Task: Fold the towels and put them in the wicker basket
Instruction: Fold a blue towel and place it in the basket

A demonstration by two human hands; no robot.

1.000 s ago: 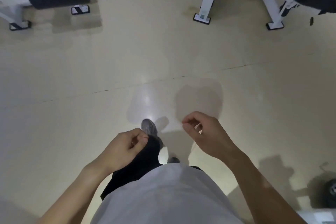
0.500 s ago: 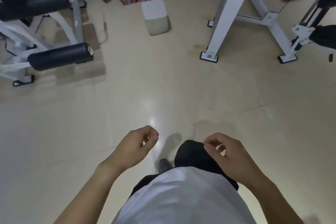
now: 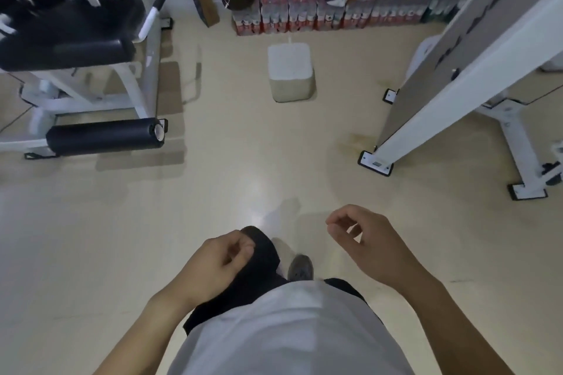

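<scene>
Below my chest, my left hand (image 3: 219, 265) and right hand (image 3: 365, 240) hang loosely curled, each holding nothing. No towel shows anywhere in view. A pale basket (image 3: 291, 73) with a white top stands on the floor (image 3: 243, 155) ahead, well apart from me; I cannot tell whether it is wicker or holds towels. I judge the step in hand to be the approach, with no fold yet begun. The next move calls for finding the towels. A black-padded machine (image 3: 91, 49) stands left, a white frame (image 3: 441, 85) right; the path between is open. Stacked bottle packs (image 3: 335, 9) line the wall behind the basket.
</scene>
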